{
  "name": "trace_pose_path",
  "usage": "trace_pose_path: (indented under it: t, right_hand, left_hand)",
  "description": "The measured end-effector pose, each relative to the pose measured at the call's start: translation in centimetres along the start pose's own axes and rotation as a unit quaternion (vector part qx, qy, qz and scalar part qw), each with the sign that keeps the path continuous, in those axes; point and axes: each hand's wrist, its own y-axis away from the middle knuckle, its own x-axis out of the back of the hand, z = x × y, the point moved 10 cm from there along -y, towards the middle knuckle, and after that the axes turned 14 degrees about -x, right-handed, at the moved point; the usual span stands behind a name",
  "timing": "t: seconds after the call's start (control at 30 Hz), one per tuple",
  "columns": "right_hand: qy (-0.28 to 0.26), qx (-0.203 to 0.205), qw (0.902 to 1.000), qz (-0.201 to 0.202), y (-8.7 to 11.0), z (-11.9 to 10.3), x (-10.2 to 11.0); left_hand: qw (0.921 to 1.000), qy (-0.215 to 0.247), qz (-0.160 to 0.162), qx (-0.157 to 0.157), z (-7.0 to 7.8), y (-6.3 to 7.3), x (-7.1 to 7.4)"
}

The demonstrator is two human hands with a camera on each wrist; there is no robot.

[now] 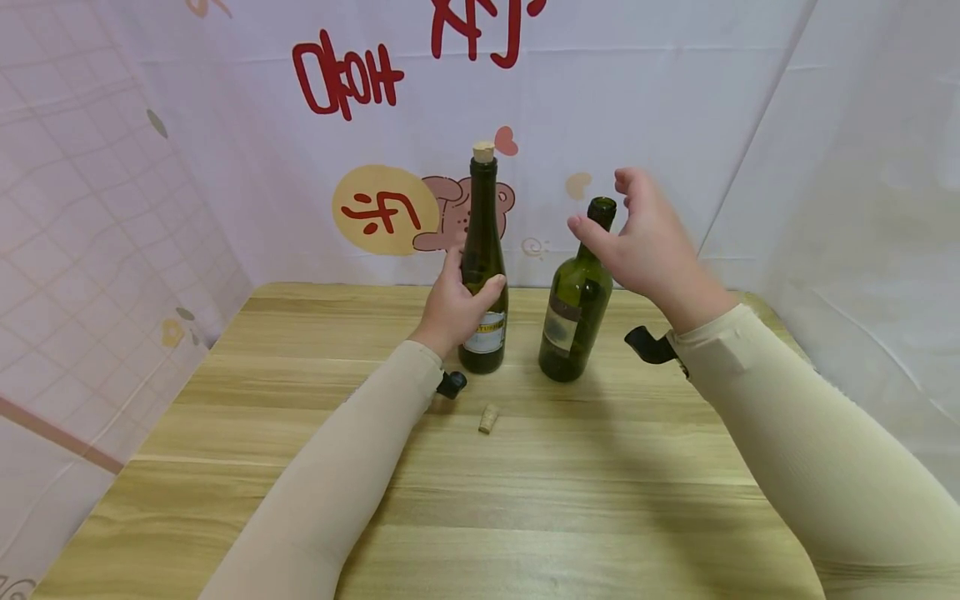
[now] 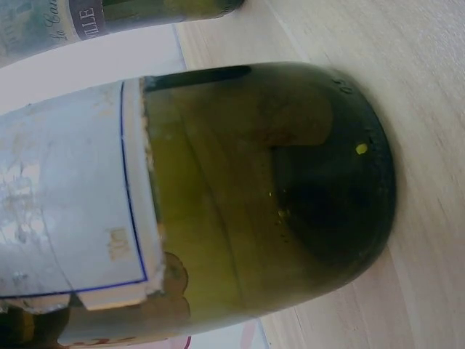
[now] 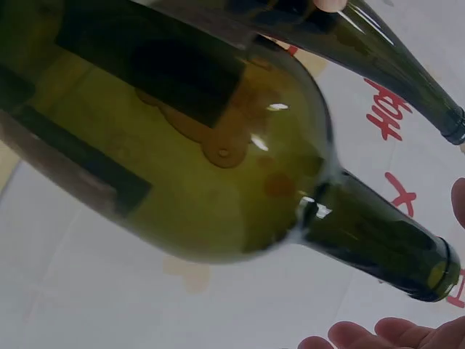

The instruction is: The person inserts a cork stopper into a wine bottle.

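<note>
My left hand [image 1: 455, 310] grips a slim dark green wine bottle [image 1: 483, 225] around its body, with the thumb across the front. A cork [image 1: 483, 152] sits in the mouth of that bottle, and its base rests on the table in the left wrist view. To its right stands a wider green wine bottle [image 1: 581, 292] with a torn, dark-topped label and an uncorked mouth. My right hand [image 1: 648, 237] is beside this bottle's neck, thumb and fingers spread apart and holding nothing. In the right wrist view, fingertips [image 3: 396, 331] show below the neck, apart from it.
A loose cork [image 1: 488, 418] lies on the wooden table [image 1: 525, 500] in front of the bottles. Behind the table hangs a white printed cloth [image 1: 637, 92] with red characters and a bear. Black wrist mounts [image 1: 649, 345] project near both cuffs.
</note>
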Motion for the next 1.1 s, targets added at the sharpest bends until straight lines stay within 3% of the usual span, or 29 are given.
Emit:
trace_pose_path:
  t: [0.57,0.77,1.1]
  right_hand:
    - [-0.041,-0.036,0.9978,-0.036,0.2,3.8,-3.6]
    - [-0.071,-0.023,0.9958,-0.053,0.1,4.1,-4.7]
    - [-0.060,0.002,0.9975,-0.037,0.1,4.4,-5.6]
  left_hand:
    - [1.0000,-0.008,0.004,0.004,0.0,0.1,0.1]
    - [1.0000,-0.009,0.003,0.002,-0.1,0.0,0.1]
    - [1.0000,-0.004,0.001,0.004,-0.3,-0.2,0.0]
